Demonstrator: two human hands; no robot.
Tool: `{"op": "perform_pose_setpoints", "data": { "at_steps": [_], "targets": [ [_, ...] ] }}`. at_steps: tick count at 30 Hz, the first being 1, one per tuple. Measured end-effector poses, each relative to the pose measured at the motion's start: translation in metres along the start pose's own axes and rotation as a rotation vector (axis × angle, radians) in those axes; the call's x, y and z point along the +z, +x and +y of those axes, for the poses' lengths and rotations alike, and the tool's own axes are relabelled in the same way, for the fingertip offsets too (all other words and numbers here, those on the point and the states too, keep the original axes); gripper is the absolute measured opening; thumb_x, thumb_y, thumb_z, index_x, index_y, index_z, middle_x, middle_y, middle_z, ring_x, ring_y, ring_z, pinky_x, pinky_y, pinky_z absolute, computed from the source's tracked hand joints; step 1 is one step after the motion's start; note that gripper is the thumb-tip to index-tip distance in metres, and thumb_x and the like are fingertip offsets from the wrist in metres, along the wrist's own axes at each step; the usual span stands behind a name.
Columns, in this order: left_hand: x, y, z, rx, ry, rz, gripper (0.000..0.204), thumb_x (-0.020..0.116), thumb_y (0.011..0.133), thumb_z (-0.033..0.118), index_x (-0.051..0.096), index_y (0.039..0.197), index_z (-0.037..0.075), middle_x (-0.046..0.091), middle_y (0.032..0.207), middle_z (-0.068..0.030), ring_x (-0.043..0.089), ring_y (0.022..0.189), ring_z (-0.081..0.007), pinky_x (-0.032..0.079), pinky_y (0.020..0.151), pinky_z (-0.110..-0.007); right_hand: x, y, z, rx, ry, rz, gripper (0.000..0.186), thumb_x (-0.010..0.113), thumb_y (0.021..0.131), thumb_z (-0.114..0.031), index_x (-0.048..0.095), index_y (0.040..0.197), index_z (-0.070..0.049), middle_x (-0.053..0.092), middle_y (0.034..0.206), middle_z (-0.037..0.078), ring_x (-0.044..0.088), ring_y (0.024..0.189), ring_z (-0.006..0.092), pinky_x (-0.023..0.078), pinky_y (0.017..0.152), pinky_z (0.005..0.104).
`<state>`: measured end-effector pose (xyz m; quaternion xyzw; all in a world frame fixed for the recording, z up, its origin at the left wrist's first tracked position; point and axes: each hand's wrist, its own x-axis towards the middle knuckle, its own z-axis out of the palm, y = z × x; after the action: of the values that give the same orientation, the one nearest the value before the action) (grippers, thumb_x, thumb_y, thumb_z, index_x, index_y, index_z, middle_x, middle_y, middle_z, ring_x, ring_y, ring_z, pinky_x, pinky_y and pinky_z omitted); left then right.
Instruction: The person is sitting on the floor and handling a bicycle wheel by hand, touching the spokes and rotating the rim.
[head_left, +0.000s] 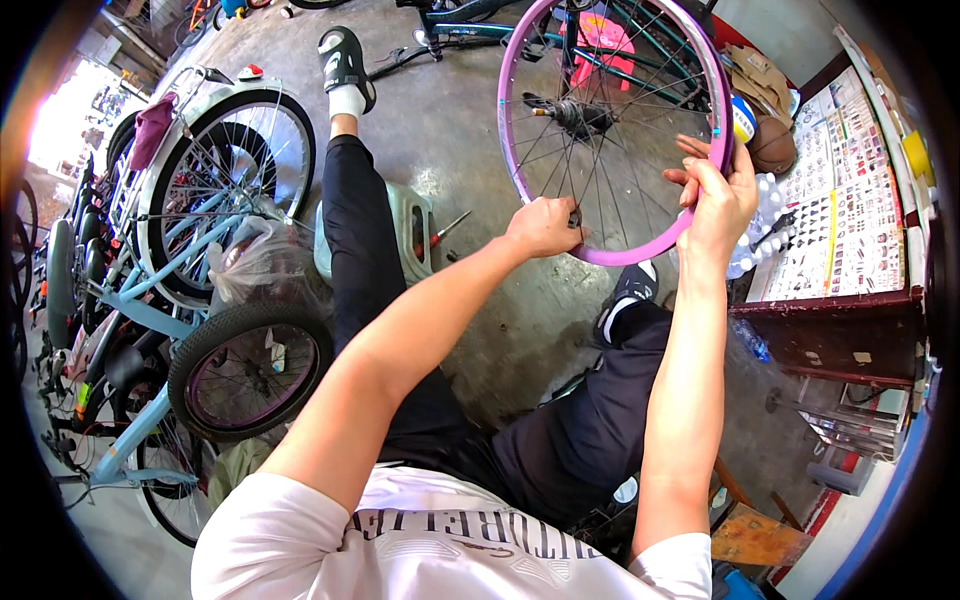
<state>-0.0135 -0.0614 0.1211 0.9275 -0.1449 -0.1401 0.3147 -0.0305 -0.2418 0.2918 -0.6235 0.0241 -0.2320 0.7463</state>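
A bare bicycle wheel [655, 247], purple-rimmed and without a tyre, is held up in front of me, tilted. Its black spokes run to a dark hub with a threaded axle end. My left hand [545, 228] is closed at the rim's near left edge. A small dark tool [575, 216] shows at its fingertips beside the spokes; most of it is hidden. On the near right side my right hand [716, 195] grips the rim, thumb outside and fingers reaching inward, some of them stretched out.
At left stand a light-blue bicycle [150, 318] and a small loose wheel with tyre [250, 370]. A pale green container [408, 235] and a screwdriver [450, 228] are by my left leg. A brown cabinet [830, 340] stands right; a pink stool [603, 45] and basketball [772, 146] lie beyond.
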Motion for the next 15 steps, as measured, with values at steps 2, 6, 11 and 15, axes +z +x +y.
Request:
{"op": "perform_pose_setpoints", "data": {
  "at_steps": [2, 6, 11, 15],
  "targets": [
    [-0.008, -0.001, -0.003, 0.090, -0.087, -0.158, 0.044, 0.069, 0.089, 0.037, 0.069, 0.116, 0.002, 0.076, 0.086, -0.0180, 0.077, 0.086, -0.0311, 0.059, 0.079, -0.044, 0.000, -0.002, 0.000, 0.009, -0.029, -0.005, 0.043, 0.058, 0.081, 0.008, 0.064, 0.124, 0.007, 0.073, 0.102, 0.019, 0.052, 0.050, 0.0091, 0.058, 0.060, 0.0295],
    [-0.008, -0.008, -0.018, 0.130, -0.274, -0.405, 0.054, 0.069, 0.096, 0.031, 0.052, 0.133, -0.004, 0.077, 0.087, -0.0157, 0.077, 0.084, -0.0243, 0.058, 0.079, -0.038, -0.001, -0.005, 0.006, 0.045, -0.092, -0.025, 0.046, 0.058, 0.081, 0.008, 0.063, 0.127, 0.007, 0.073, 0.102, 0.019, 0.052, 0.050, 0.0087, 0.058, 0.060, 0.0292],
    [0.013, -0.020, -0.027, 0.116, -0.357, -0.287, 0.035, 0.060, 0.102, 0.019, 0.052, 0.127, -0.004, 0.076, 0.085, -0.0137, 0.076, 0.082, -0.0250, 0.057, 0.077, -0.039, 0.006, -0.005, 0.012, 0.040, -0.117, -0.056, 0.049, 0.059, 0.081, 0.008, 0.063, 0.130, 0.007, 0.074, 0.102, 0.019, 0.053, 0.050, 0.0085, 0.057, 0.060, 0.0279],
    [0.026, -0.021, -0.033, 0.069, -0.350, -0.160, 0.028, 0.059, 0.102, 0.021, 0.059, 0.119, -0.001, 0.075, 0.086, -0.0134, 0.075, 0.081, -0.0271, 0.057, 0.077, -0.041, 0.011, -0.003, 0.016, 0.044, -0.138, -0.078, 0.049, 0.059, 0.081, 0.008, 0.063, 0.130, 0.007, 0.074, 0.103, 0.020, 0.052, 0.050, 0.0081, 0.058, 0.061, 0.0282]
  ]
}}
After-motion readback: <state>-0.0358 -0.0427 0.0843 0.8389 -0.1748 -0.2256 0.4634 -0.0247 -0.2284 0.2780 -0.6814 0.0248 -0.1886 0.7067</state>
